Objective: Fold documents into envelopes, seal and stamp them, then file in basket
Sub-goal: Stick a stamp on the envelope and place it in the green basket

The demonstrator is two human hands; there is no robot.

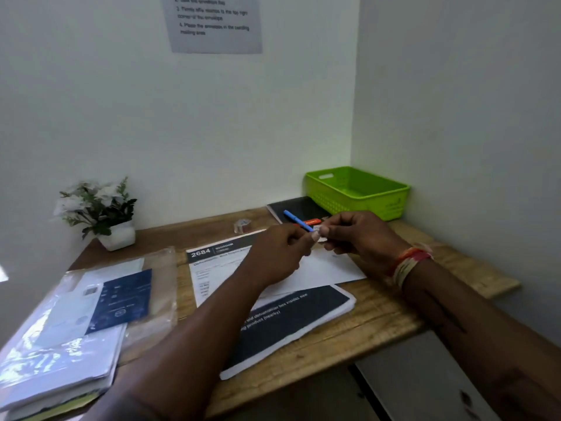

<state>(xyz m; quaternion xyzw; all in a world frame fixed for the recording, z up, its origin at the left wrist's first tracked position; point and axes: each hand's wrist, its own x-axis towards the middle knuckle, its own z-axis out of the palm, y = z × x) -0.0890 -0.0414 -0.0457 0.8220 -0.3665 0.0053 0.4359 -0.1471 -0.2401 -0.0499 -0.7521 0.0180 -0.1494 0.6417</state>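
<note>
Hands meet above a white envelope (318, 268) at bench (379, 314) centre, left hand (279, 253) and right hand (358, 235) pinching a small white piece (321, 235) together. Green basket (356, 192) sits at two o'clock, contents hidden.

Potted plant (100, 209) far left of desk; black notebook (299, 208) under blue pen (298, 220).

At the right of the frame sits a lime-green perforated basket (358, 189), beside a black notebook (299, 208) with a blue pen (296, 219), a white envelope (328, 270) on the brown wood-grain desk (379, 320), and a white-flowered plant (97, 208) at left.
</note>
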